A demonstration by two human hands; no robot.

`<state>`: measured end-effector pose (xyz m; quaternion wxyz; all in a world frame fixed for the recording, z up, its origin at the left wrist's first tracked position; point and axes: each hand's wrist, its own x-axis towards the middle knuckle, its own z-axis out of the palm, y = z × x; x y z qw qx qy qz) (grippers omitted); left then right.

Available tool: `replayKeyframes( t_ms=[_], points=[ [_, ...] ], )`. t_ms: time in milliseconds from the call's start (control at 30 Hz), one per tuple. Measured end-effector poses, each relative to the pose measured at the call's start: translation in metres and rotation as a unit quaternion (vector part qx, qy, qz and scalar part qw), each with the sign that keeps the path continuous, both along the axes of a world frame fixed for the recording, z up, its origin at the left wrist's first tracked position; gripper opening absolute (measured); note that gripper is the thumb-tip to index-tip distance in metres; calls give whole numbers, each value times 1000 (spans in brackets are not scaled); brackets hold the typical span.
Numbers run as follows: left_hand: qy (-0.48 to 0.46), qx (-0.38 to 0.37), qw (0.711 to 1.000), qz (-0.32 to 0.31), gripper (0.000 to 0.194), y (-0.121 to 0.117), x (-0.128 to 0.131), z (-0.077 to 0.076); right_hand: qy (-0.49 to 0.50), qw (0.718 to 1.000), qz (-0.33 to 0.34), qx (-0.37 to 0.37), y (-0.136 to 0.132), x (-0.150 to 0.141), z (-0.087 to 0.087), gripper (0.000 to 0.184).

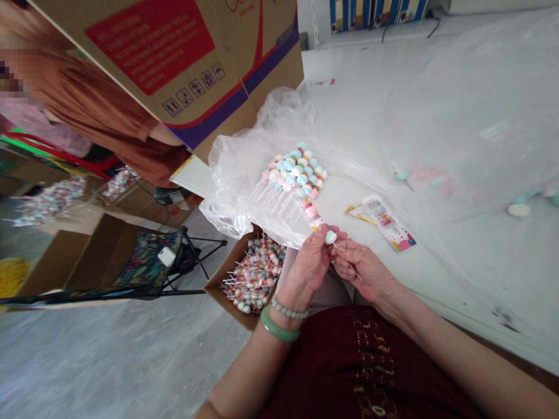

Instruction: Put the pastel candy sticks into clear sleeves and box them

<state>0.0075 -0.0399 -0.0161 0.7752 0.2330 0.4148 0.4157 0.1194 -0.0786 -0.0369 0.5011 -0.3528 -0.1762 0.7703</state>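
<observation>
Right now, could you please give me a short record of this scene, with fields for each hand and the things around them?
Left hand: holds a pastel candy skewer
Right hand: grips the same skewer's stick
Beside hands: gold twist ties, printed paper sleeve
Further ahead: more skewers on a clear plastic bag
Below: cardboard box of skewers

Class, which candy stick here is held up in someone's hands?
The candy stick pinched between the left hand and right hand; the others lie piled on the plastic bag or in the cardboard box.
</observation>
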Motion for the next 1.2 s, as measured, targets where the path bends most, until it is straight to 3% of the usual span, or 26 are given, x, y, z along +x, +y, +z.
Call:
replayKeyframes(
  t_ms=[67, 133, 267, 400, 567, 767, 900, 967, 1033, 1200],
  points=[
    [-34, -20, 997, -72, 35, 6, -10, 2, -9, 1000, -8, 1, 0, 4, 2, 19],
    [-78, -23, 993, -89, 44, 16, -20, 5, -34, 999, -14, -3, -1, 6, 4, 19],
    [-80, -19, 997, -2, 37, 34, -22, 10, -103, 995, -8, -10, -1, 6, 5, 17],
    [-50, -8, 997, 60, 28, 30, -2, 10, -221, 974, -38, 17, -3, 3, 2, 17],
    [-66, 15, 994, 88, 23, 10, 18, 7, -432, 891, -76, 120, -9, 1, 1, 17],
    [-74, 26, 994, 82, 26, -4, 29, 2, -493, 849, -112, 154, -10, 0, 3, 16],
    [-46, 17, 998, 46, 27, -6, 27, -1, -607, 763, -118, 190, -7, 3, 4, 20],
    [-61, -3, 998, 31, 32, 0, 19, 1, -663, 711, -109, 207, -8, 5, 5, 23],
    [-78, -26, 996, 40, 36, 11, 9, 3, -693, 678, -92, 227, -9, 7, 5, 24],
    [-71, -28, 993, 93, 17, 31, -3, 7, -691, 677, -70, 243, -11, 6, 7, 23]
  ],
)
